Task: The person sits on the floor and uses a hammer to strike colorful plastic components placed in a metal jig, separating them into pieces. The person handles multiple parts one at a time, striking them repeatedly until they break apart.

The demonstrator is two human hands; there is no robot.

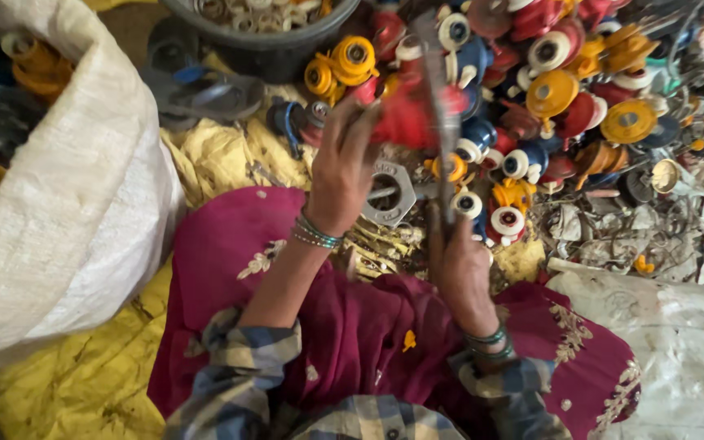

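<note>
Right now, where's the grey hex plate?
Head view, centre: the grey hex plate lies on the ground between the left hand and right hand, below the red piece.

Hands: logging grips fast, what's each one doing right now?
Left hand: closed on a red part.
Right hand: closed on a metal tool.

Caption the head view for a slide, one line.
Left hand grips a red plastic piece while right hand holds a long metal tool against it, above a heap of coloured parts.
</note>
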